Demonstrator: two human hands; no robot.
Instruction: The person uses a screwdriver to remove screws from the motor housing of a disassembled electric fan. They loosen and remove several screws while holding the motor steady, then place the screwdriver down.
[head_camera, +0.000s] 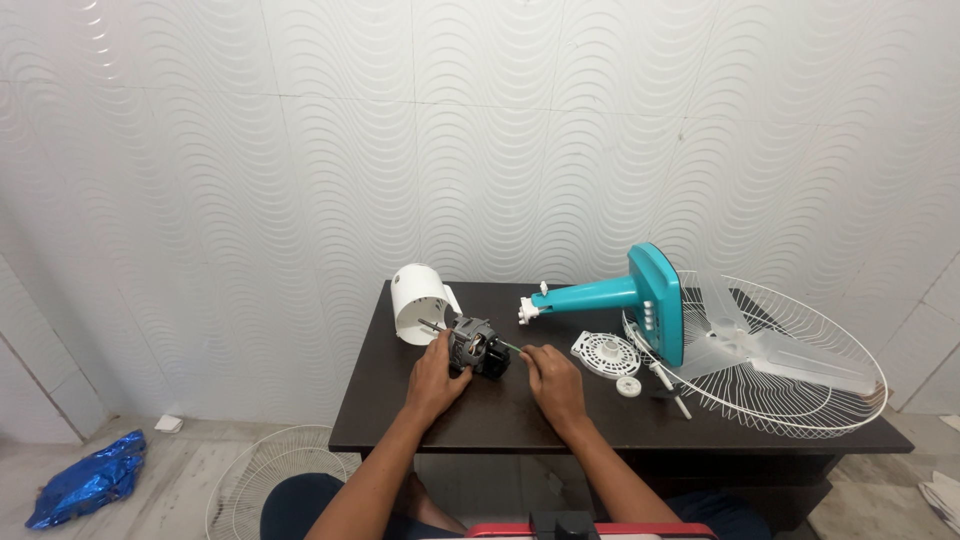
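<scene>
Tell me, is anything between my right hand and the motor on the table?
Nothing visible. The left hand already grips the motor, and the right hand sits just beside it, fingertips at the thin rod sticking out of it. The white cover lies behind, out of the way.

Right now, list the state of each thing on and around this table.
Dark metal fan motor: on the table, held by the left hand.
Right hand: grip on a thin tool at the motor.
White cylindrical motor cover: off, lying apart.
Teal fan stand: lying on its side.
White wire fan guard: lying flat.
</scene>
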